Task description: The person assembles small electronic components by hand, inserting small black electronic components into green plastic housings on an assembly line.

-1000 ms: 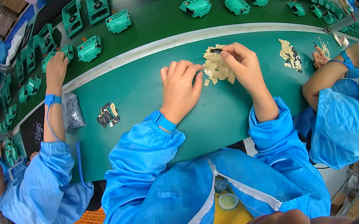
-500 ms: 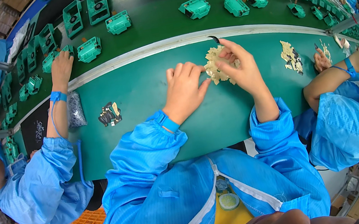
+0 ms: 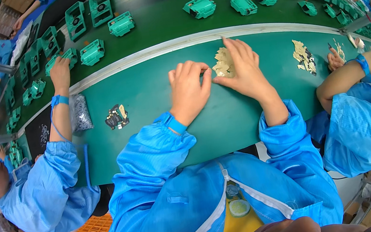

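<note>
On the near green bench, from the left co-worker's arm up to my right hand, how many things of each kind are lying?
Clear bag of small parts: 1
Dark cluster of small parts: 1
Pile of beige flat parts: 1
Total: 3

Your surface [image 3: 144, 98]: matt green, smooth, rubbery-looking mat. Parts [image 3: 223, 63] under your right hand [image 3: 242, 70]: thin, flat, pale gold, dull metallic sheen. Your sleeves [image 3: 153, 155]: smooth blue synthetic cloth, slight gloss, with a ribbed knit cuff [image 3: 174, 123]. Belt [image 3: 155, 18] beyond the pale, satin-finished rail [image 3: 137, 58]: darker green, faintly glossy. Housings [image 3: 200, 7] on it: teal moulded plastic, semi-matt. Bag [image 3: 79, 113] at left: clear, crinkled plastic film.
</note>
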A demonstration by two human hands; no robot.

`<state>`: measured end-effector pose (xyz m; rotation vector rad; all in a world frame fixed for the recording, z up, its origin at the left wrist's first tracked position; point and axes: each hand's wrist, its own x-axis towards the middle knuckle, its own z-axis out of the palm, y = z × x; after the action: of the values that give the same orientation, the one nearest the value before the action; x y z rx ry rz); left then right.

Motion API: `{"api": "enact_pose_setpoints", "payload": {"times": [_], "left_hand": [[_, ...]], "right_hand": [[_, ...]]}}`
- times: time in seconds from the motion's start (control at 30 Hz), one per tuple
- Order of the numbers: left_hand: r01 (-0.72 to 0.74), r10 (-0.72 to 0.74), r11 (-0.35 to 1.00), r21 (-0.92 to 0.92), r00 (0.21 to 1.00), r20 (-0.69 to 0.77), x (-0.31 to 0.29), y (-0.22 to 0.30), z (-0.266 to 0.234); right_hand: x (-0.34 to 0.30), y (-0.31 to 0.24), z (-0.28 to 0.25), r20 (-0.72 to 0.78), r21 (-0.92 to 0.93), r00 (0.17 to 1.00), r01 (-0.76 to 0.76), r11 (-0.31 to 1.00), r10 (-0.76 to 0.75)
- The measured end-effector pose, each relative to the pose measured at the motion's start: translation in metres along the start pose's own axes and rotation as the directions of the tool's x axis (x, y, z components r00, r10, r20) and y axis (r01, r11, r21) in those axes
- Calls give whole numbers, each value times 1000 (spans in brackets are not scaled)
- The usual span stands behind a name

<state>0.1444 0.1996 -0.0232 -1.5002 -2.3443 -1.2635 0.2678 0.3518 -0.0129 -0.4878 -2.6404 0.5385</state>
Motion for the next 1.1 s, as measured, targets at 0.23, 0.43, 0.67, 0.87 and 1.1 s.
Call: {"api": "enact_pose_setpoints", "payload": {"times": [0.23,0.43,0.67,0.87,1.1], "left_hand": [[17,-17,1000,-25,1000,-13,1,4,4],[15,-15,1000,-10,999,-38,-1,0,2],[-19,17,1000,-23,998,-68,-2,0,16],[-10,5,998,-61,997,-82,-3,2,11],[3,-8,998,-56,996,-83,-4,2,18]], "right_hand": [[2,31,-9,-159,187,960,-198,962,229],[6,23,0,-136,127,985,-93,988,110],[-6,9,15,-30,-119,998,-55,991,52],[-3,20,12,-50,-100,988,-149,984,145],[-2,27,9,1,-14,985,-170,985,170]]}}
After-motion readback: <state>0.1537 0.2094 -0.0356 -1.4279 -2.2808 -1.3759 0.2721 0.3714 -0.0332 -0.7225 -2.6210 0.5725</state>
